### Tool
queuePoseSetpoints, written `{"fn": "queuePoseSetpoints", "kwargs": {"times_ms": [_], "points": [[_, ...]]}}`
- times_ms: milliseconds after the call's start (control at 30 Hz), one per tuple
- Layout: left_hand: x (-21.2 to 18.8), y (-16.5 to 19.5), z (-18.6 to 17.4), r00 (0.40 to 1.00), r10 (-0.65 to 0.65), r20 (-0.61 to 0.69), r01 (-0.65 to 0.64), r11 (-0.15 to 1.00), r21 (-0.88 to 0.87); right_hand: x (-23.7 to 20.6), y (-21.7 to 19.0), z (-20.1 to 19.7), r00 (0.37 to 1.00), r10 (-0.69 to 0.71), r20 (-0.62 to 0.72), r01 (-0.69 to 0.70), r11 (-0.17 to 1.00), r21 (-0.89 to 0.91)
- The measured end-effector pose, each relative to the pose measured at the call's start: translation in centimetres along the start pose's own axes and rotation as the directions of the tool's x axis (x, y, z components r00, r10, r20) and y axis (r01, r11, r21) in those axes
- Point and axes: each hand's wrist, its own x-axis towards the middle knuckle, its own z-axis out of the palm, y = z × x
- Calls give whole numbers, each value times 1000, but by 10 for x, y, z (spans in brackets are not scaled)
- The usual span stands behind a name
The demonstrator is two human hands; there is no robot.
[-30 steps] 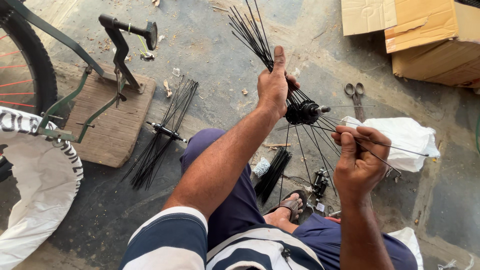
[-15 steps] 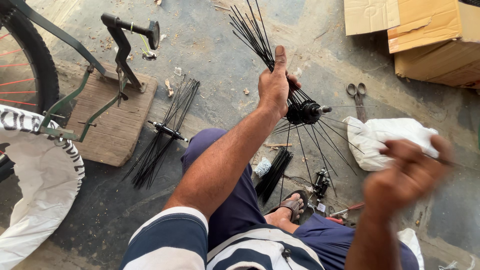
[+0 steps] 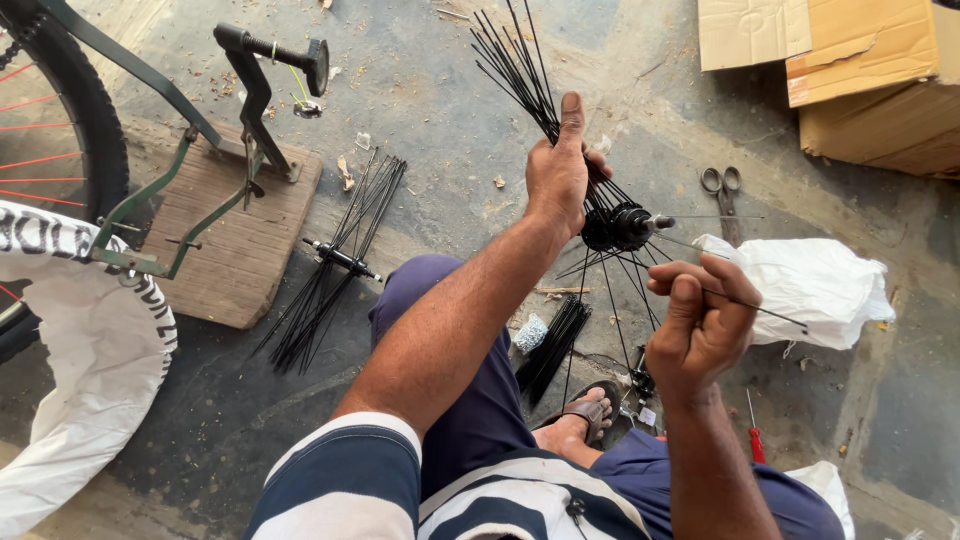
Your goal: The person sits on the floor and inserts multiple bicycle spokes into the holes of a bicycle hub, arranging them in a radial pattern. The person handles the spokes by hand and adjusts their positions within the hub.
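Hub w/ spokes clamped in left hand; right hand pinches one spoke, just right-below hub, axis pointing right.

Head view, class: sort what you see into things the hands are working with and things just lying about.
In use:
left hand gripping the black spoke bunch at the hub
right hand pinching a single spoke

Lying about:
scissors
cardboard boxes
red screwdriver
white bag
second spoked hub

Left hand hides part of the black spoked wheel hub. Brown cardboard box and red-spoked bicycle wheel cut off by frame edges.
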Motion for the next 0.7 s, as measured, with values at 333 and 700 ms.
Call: {"fn": "queuePoseSetpoints", "kwargs": {"times_ms": [333,700], "points": [[5,-2,-1,1000,-11,-14,11,1000,-5,0,-19,-34,994,105,-9,-101,926,-365],[-8,-2,-2,816,142,560,-351,891,287,-37,-10,-92,981,185,54,-141,882,-449]]}}
